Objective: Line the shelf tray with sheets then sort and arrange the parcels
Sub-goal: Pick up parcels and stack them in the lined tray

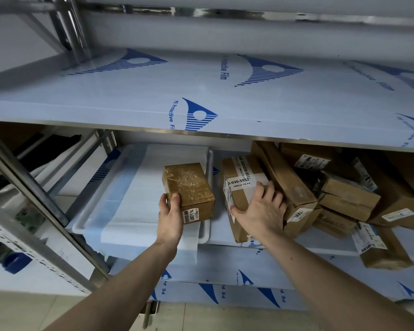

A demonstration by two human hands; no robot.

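A white tray (83, 222) sits on the lower shelf, lined with blue-and-white sheets (139, 199) that hang over its front rim. A small brown parcel (189, 187) stands in the tray's right end, and my left hand (171, 215) grips its near left corner. Just right of the tray, a taped brown parcel (240, 185) with a printed white band leans tilted on the shelf. My right hand (261, 210) is spread over its top and near edge, holding it.
A heap of brown parcels (344, 199) fills the lower shelf to the right, one (382, 247) overhanging the front edge. The upper shelf (201, 96) carries blue-printed protective film. A slanted metal upright (34, 194) crosses at left, with clutter behind it.
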